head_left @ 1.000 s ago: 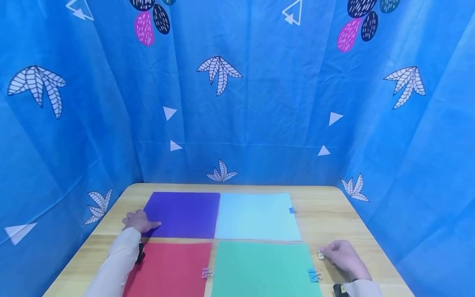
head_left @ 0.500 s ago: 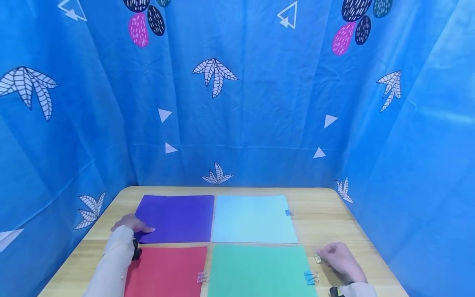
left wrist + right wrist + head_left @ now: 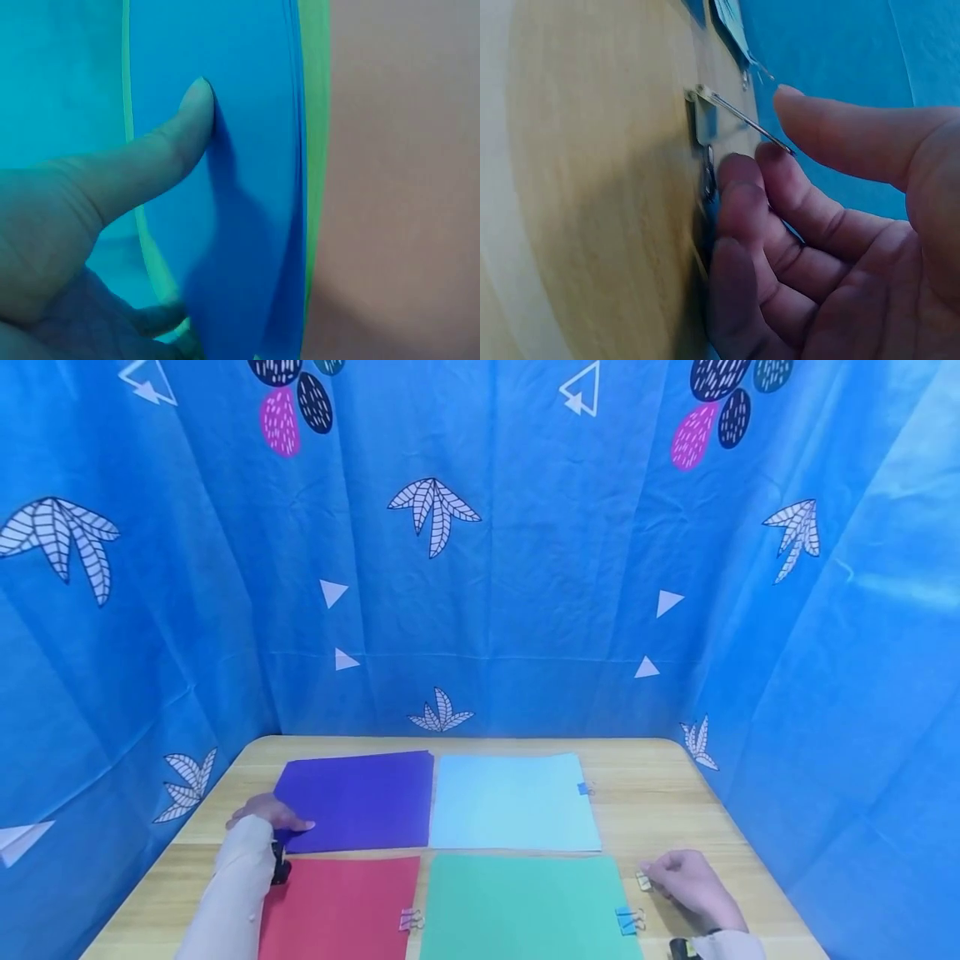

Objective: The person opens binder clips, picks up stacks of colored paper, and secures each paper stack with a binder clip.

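Note:
My left hand (image 3: pixel 270 812) grips the left edge of a stack of purple paper (image 3: pixel 367 802). Its thumb (image 3: pixel 172 142) lies on the top sheet, while the fingers reach round the edge, partly hidden. The layers look slightly parted along the stack's near edge in the left wrist view. On the right of the table, my right hand (image 3: pixel 693 885) holds a pale yellow binder clip (image 3: pixel 643 881). In the right wrist view, one wire handle of the clip meets the index fingertip below the thumb; the other fingers are curled.
Pale blue paper (image 3: pixel 517 802) bears a blue binder clip (image 3: pixel 583 788) on its right edge. Red paper (image 3: pixel 337 910) has a pink clip (image 3: pixel 410 920), and green paper (image 3: pixel 525 910) a blue clip (image 3: pixel 628 921). A blue patterned curtain (image 3: pixel 525 610) surrounds the wooden table (image 3: pixel 637 827).
The head view has shifted slightly. The purple paper's far edge now slants, its right end higher than its left. Both hands stay at the same places on the table.

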The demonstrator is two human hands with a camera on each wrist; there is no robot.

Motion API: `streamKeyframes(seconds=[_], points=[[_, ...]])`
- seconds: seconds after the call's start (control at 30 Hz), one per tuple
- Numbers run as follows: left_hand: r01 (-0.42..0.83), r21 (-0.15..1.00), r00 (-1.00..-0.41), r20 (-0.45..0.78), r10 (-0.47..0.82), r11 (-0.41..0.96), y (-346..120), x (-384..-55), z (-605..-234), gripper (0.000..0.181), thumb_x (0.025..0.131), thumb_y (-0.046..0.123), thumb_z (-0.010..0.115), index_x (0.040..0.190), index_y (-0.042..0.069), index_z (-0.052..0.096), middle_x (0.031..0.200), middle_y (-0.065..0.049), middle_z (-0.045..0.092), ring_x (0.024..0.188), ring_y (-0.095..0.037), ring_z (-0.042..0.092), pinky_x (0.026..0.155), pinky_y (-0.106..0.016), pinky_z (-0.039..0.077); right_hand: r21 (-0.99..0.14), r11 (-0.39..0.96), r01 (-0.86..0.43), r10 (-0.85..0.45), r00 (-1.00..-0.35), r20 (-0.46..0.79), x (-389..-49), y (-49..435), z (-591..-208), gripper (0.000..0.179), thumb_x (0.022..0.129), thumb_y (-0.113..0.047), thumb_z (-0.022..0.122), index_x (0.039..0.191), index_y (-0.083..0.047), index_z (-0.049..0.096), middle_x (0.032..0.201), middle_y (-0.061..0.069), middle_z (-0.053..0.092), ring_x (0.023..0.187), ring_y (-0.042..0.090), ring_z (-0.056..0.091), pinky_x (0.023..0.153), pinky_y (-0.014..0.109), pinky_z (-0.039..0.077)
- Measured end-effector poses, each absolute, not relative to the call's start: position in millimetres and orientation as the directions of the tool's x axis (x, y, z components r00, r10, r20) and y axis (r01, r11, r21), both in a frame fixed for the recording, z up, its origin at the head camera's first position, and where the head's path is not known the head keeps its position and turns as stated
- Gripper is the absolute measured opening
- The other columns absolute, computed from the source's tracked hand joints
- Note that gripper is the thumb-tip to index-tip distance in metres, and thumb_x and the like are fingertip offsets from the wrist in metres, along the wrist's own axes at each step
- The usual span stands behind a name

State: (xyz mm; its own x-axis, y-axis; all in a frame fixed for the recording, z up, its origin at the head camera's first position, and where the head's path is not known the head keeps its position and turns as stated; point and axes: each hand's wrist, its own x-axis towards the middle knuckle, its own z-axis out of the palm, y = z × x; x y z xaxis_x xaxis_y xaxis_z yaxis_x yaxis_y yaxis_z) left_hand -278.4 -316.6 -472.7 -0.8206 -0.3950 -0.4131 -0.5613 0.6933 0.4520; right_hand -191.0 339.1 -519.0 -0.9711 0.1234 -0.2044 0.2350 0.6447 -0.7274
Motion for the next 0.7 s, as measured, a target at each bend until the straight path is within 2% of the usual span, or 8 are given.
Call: streamKeyframes(seconds=[0.17,0.2,0.33,0.43,0.53,0.63,0.7], points=[[-0.732,0.578,-0.681,-0.611,-0.404,0.361,-299.2,-253.5,-451.7,0.116,0.085,0.035,0.082,0.153,-0.018,0.005,0.148,-0.044,0.026,0.13,-0.059,0.039,0.104,-0.07,0.049,-0.74,0.629,0.238,0.11,-0.97,-0.218,-188.5,344.2,-517.8,0.025,0.096,-0.026,0.07,0.089,-0.002,0.071,0.078,0.006,0.065,0.075,0.019,0.058,0.067,0.03,0.05],[-0.734,0.582,-0.679,-0.619,-0.394,0.35,-298.6,-252.3,-450.7,0.115,0.086,0.034,0.081,0.154,-0.017,0.003,0.15,-0.043,0.024,0.132,-0.059,0.039,0.104,-0.07,0.049,-0.74,0.629,0.237,0.105,-0.97,-0.221,-188.3,344.7,-517.5,0.025,0.096,-0.026,0.07,0.089,-0.002,0.071,0.078,0.006,0.065,0.075,0.019,0.058,0.067,0.03,0.05],[-0.532,0.574,-0.838,-0.463,-0.288,0.623,-312.3,-264.6,-464.1,0.104,0.087,0.039,0.08,0.147,-0.025,0.025,0.148,-0.046,0.035,0.133,-0.059,0.043,0.107,-0.064,0.05,-0.73,0.642,0.234,0.085,-0.968,-0.236,-187.9,347.2,-517.7,0.025,0.096,-0.026,0.07,0.089,-0.003,0.073,0.076,0.005,0.064,0.076,0.019,0.057,0.069,0.029,0.049],[-0.362,0.507,-0.918,-0.339,-0.205,0.782,-328.9,-278.5,-479.3,0.1,0.087,0.041,0.079,0.138,-0.031,0.031,0.144,-0.049,0.038,0.132,-0.061,0.044,0.11,-0.063,0.048,-0.718,0.658,0.228,0.069,-0.967,-0.244,-187.7,349.2,-517.4,0.024,0.097,-0.025,0.069,0.089,-0.003,0.073,0.075,0.005,0.063,0.077,0.018,0.056,0.072,0.029,0.047],[-0.328,0.519,-0.931,-0.319,-0.177,0.79,-341.5,-285.6,-488.6,0.094,0.093,0.037,0.069,0.139,-0.033,0.026,0.144,-0.051,0.034,0.134,-0.064,0.039,0.113,-0.066,0.042,-0.717,0.658,0.23,0.072,-0.967,-0.245,-187.2,348.3,-515.3,0.021,0.096,-0.023,0.069,0.091,-0.003,0.073,0.075,0.005,0.063,0.078,0.018,0.057,0.073,0.029,0.047],[-0.31,0.586,-0.942,-0.295,-0.159,0.749,-352.0,-288.4,-495.2,0.083,0.097,0.03,0.056,0.14,-0.034,0.024,0.146,-0.053,0.028,0.138,-0.065,0.033,0.117,-0.067,0.037,-0.726,0.649,0.228,0.069,-0.968,-0.242,-187.0,346.8,-513.2,0.02,0.096,-0.021,0.068,0.093,-0.002,0.073,0.078,0.006,0.065,0.077,0.019,0.058,0.072,0.03,0.049],[-0.303,0.632,-0.95,-0.264,-0.169,0.713,-358.9,-290.7,-500.7,0.076,0.097,0.025,0.052,0.139,-0.034,0.029,0.145,-0.053,0.032,0.136,-0.064,0.037,0.116,-0.065,0.039,-0.728,0.647,0.228,0.07,-0.968,-0.241,-187.6,346.9,-513.0,0.021,0.097,-0.022,0.067,0.093,-0.002,0.072,0.081,0.006,0.066,0.078,0.02,0.059,0.071,0.03,0.05]])
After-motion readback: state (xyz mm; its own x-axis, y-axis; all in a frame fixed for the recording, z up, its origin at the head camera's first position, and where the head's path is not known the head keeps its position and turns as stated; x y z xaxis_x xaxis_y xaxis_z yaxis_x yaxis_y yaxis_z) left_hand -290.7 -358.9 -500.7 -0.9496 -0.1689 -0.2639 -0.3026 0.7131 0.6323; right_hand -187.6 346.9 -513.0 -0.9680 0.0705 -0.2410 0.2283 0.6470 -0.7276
